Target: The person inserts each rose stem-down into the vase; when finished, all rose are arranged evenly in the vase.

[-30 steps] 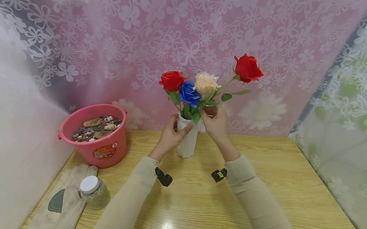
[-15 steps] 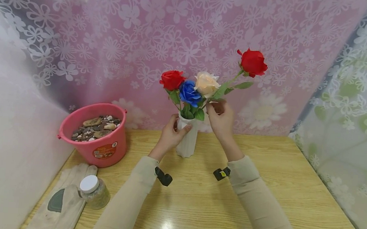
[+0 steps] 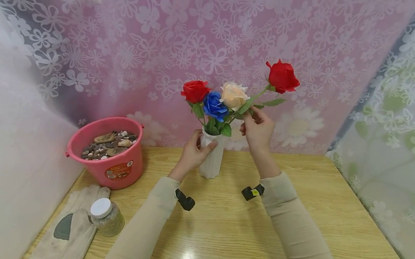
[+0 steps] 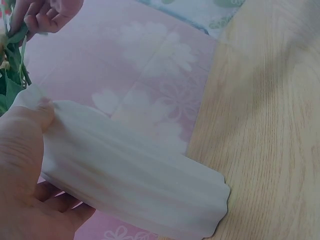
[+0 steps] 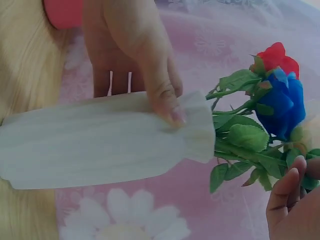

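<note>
A white fluted vase (image 3: pixel 211 160) stands upright on the table, and my left hand (image 3: pixel 192 153) grips it just below the rim, thumb in front. From its mouth rise a red rose (image 3: pixel 195 91), a blue rose (image 3: pixel 214 106) and a cream rose (image 3: pixel 233 96). To the right, a second red rose (image 3: pixel 283 76) leans outward, higher than the others. My right hand (image 3: pixel 260 132) pinches its stem among the leaves, close beside the cream rose. In the right wrist view, green stems (image 5: pixel 235 145) run into the vase mouth; their lower ends are hidden inside.
A pink bucket (image 3: pixel 105 168) of stones stands at the back left of the wooden table (image 3: pixel 221 235). Nearer lie pale work gloves (image 3: pixel 71 232), with a white-lidded jar (image 3: pixel 107 219) beside them. A pink flowered curtain (image 3: pixel 154 61) hangs behind the vase.
My right hand has moved up and rightward along the leaning red rose's stem, away from the vase mouth. That bloom rose slightly, then dipped back a little. The left hand has stayed on the vase.
</note>
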`<state>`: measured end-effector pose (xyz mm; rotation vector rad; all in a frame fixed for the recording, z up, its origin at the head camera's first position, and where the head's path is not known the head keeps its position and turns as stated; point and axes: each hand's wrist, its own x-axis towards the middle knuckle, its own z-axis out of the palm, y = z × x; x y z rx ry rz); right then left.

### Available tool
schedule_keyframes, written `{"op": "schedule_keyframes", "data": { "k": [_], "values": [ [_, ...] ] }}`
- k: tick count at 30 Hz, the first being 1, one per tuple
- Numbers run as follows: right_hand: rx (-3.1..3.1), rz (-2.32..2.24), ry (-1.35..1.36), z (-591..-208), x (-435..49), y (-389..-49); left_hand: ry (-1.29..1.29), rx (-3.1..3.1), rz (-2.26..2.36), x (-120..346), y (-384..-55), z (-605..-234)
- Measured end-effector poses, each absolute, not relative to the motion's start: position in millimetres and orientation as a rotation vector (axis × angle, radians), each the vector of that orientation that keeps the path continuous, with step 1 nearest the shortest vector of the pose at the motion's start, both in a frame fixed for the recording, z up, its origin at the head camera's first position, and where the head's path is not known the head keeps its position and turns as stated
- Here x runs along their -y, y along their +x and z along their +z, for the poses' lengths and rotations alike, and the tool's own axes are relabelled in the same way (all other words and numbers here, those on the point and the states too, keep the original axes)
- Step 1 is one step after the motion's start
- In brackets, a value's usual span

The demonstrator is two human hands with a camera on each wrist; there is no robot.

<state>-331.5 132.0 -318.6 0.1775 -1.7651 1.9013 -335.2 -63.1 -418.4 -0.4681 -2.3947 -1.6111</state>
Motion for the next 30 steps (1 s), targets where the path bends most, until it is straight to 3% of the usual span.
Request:
{"op": "schedule_keyframes", "data": {
  "k": [15, 20, 30],
  "values": [
    [2.083, 1.669, 0.31, -351.5, -113.5, -337.3, -0.457, 2.404, -1.581, 64.8, -336.1, -420.0],
    [2.134, 1.508, 0.269, -365.7, -107.4, -338.0, -0.482, 2.405, -1.544, 63.2, -335.4, -419.4],
    [2.013, 1.511, 0.112, -355.5, -110.7, -334.5, -0.454, 2.4, -1.554, 62.6, -336.9, -420.8]
  ]
}}
